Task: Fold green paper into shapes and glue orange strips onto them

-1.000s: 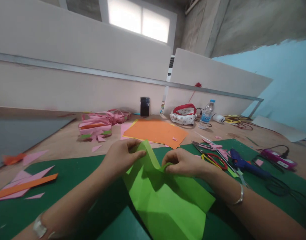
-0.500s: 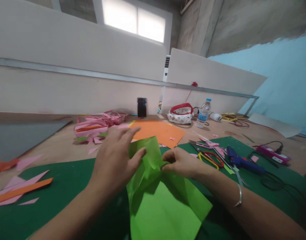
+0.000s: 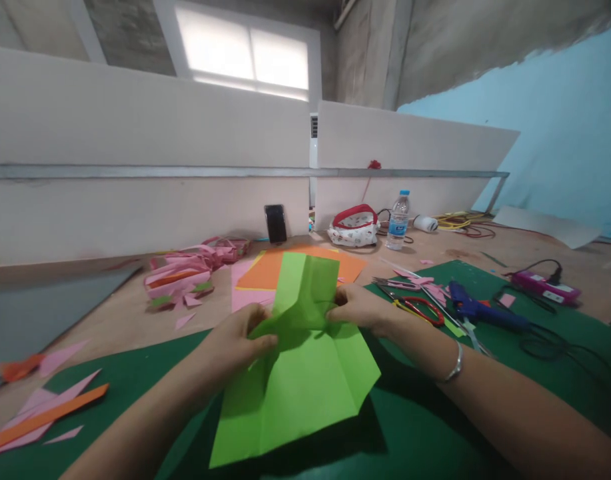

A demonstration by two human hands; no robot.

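Green paper (image 3: 305, 373), creased, held above green mat (image 3: 425, 427) on near counter; left hand (image 3: 238, 340) pinches its left edge, right hand (image 3: 358, 308) pinches right edge. Scissors (image 3: 415, 308) just right.

The paper (image 3: 305, 373) is one bright lime-green sheet, matte and plain on the side that shows. It is crumpled at a narrow waist, where the left hand (image 3: 235, 340) pinches its left edge and the right hand (image 3: 358, 308) pinches its right edge. Above the waist a smaller flap stands nearly upright, roughly square, with a crease running down its middle. Below the waist the larger part spreads wide toward the viewer and slopes down, marked by straight fold lines that fan out from the pinched middle. Its near-left corner reaches lowest, and another corner points to the right. The sheet hangs over the dark green mat (image 3: 435, 427) and throws a shadow on it.
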